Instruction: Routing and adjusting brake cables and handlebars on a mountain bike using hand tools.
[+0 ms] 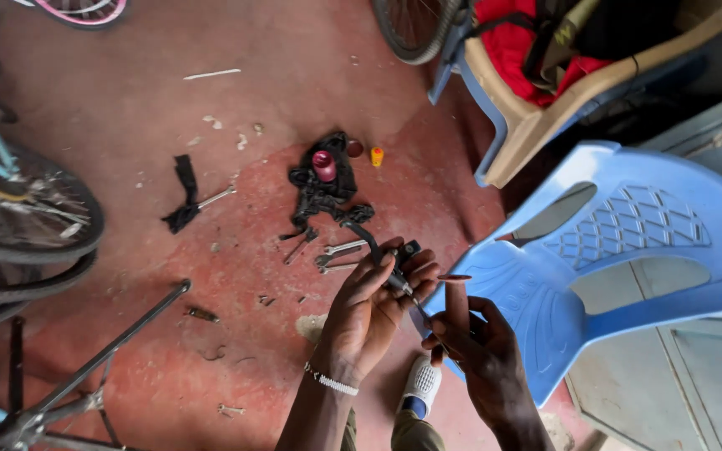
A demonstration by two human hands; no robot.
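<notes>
Hands over red floor, left hand (369, 305) gripping black brake part (394, 266), right hand (474, 342) pinching thin tool (418, 307), wrenches (338, 255) below.

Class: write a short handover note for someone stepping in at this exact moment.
Left hand: closed around a small black bike part with a curved arm.
Right hand: pinching a thin tool whose tip meets that part.
On the floor: spanners, a heap of black parts with a pink-capped can.
Done: cannot tell.
Left: part still in hand.
</notes>
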